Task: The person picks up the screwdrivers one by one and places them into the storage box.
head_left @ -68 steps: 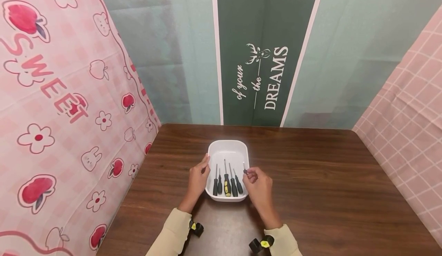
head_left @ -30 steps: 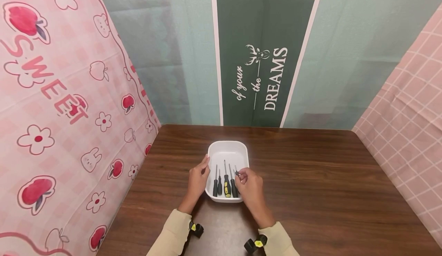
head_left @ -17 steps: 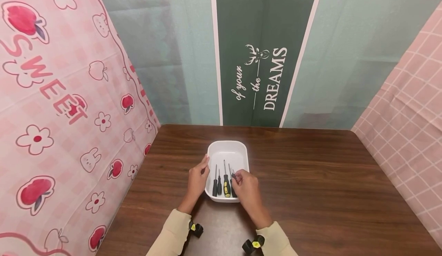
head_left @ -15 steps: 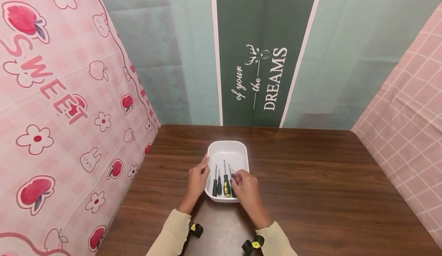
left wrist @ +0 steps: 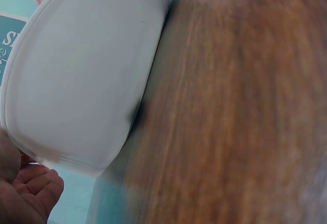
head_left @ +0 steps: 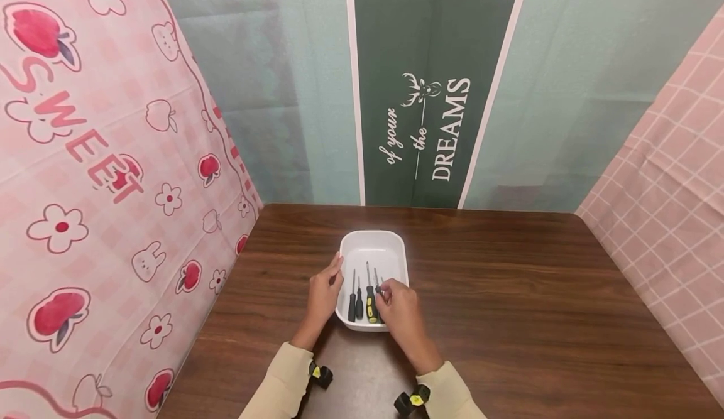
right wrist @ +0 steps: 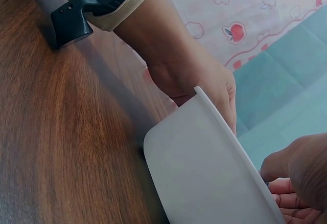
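Observation:
A white tray (head_left: 374, 243) stands on the wooden table, with several screwdrivers lying side by side in its near half. My left hand (head_left: 325, 292) grips the tray's left side, thumb at the rim and fingers along the outer wall. Over the right half of the tray, my right hand (head_left: 400, 309) pinches a small dark-handled screwdriver (head_left: 379, 290) between thumb and fingertips. A black-and-yellow screwdriver (head_left: 371, 306) lies left of those fingertips. Further left are two black-handled screwdrivers (head_left: 352, 308). My right hand covers the handles of those at the right.
The brown table (head_left: 509, 293) extends on both sides of the tray. A pink patterned cloth (head_left: 113, 218) hangs at the left, a green cloth (head_left: 418, 42) at the back, and a pink checked cloth (head_left: 679, 186) at the right.
My right hand has moved left with the small screwdriver, from the tray's right rim to above the screwdrivers at the right. My left hand and the tray stay in place.

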### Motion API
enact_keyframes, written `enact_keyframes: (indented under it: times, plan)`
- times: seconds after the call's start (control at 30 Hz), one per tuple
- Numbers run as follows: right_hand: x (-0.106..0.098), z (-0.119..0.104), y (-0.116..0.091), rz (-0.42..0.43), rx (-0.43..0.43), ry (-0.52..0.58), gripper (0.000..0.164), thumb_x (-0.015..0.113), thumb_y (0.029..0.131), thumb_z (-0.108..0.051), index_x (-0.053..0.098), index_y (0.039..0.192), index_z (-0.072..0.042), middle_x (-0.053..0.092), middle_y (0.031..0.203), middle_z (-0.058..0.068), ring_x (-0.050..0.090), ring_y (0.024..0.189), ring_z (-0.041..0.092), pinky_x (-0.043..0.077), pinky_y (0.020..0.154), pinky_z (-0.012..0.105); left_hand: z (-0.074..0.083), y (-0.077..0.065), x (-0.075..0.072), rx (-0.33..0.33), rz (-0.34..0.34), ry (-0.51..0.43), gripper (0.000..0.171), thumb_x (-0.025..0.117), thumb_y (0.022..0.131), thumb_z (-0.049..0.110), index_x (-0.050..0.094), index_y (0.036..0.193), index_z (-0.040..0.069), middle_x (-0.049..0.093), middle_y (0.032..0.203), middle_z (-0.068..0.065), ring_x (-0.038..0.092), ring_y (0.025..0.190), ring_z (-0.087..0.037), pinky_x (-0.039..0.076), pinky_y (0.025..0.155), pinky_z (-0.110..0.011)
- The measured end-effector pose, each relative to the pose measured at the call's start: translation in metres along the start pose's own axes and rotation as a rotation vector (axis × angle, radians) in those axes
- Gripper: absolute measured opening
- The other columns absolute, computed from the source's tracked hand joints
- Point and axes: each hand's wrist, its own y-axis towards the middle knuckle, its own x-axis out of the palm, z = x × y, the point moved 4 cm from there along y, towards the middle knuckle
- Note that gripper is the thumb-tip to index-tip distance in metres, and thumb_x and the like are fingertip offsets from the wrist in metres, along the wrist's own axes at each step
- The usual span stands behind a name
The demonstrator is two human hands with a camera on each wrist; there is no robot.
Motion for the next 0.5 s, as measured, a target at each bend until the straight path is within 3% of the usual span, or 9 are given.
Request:
enact_keyframes:
  times: [0.5]
  plan:
    - [0.0038,0.0008,-0.0009,-0.094,-0.014,-0.084,0.015,0.081,0.077,-0.005,0.066,0.078,-0.008,0.05,0.061,-0.009,0.046,0.054,0.008,0.041,0.05,0.025,-0.0009,0.0003,0.0007,0.005,0.009,-0.012,0.032,0.062,0.094,-0.005,0.066,0.126,-0.005,0.061,0.134,-0.014,0.059,0.124,-0.029,0.045,0.106,-0.044]
